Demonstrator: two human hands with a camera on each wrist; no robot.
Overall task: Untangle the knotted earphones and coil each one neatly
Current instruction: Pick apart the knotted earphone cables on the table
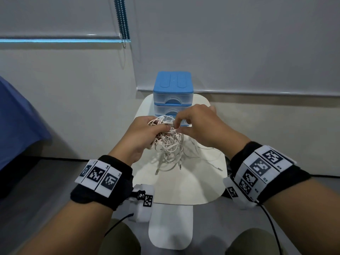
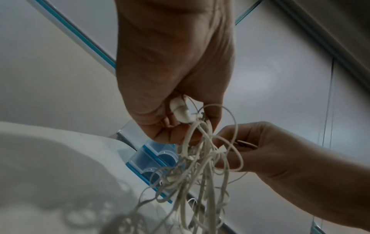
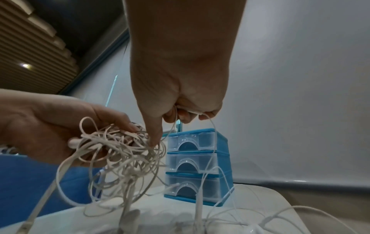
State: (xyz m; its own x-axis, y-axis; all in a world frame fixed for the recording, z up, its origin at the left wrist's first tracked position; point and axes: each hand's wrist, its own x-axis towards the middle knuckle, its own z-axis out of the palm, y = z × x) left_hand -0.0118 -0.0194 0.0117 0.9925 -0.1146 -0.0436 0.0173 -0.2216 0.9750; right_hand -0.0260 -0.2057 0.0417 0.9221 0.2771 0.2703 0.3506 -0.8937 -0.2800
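Nearest the head camera, two forearms carry black fabric wristbands with white coded marker tiles point(image 1: 99, 176), one band on each wrist. Beyond them both hands meet above a small white rounded table point(image 1: 184, 188).

The left hand point(image 1: 141, 137) has its fingers curled around the upper part of a tangled bundle of off-white earphone cords point(image 1: 169, 140), gripping it. In the left wrist view a white earbud point(image 2: 183, 114) sits wedged inside that grip. The right hand point(image 1: 204, 126) pinches a strand at the bundle's top between thumb and fingertips; in the right wrist view its index finger point(image 3: 155, 136) points down into the knot while the other fingers hold a thin white cord that drops toward the table.

The bundle is held raised above the table, at roughly 12 o'clock from the table's centre. Its long axis runs about vertical: a dense knot at the top, loose loops and ends trailing down at 6 o'clock, with plug ends point(image 1: 181, 167) reaching the tabletop. The cords are flat and round, cream to white, heavily interlooped.

Behind the hands, at 12 o'clock, stands a blue and clear plastic three-drawer mini cabinet point(image 1: 173, 89), its drawers shut.
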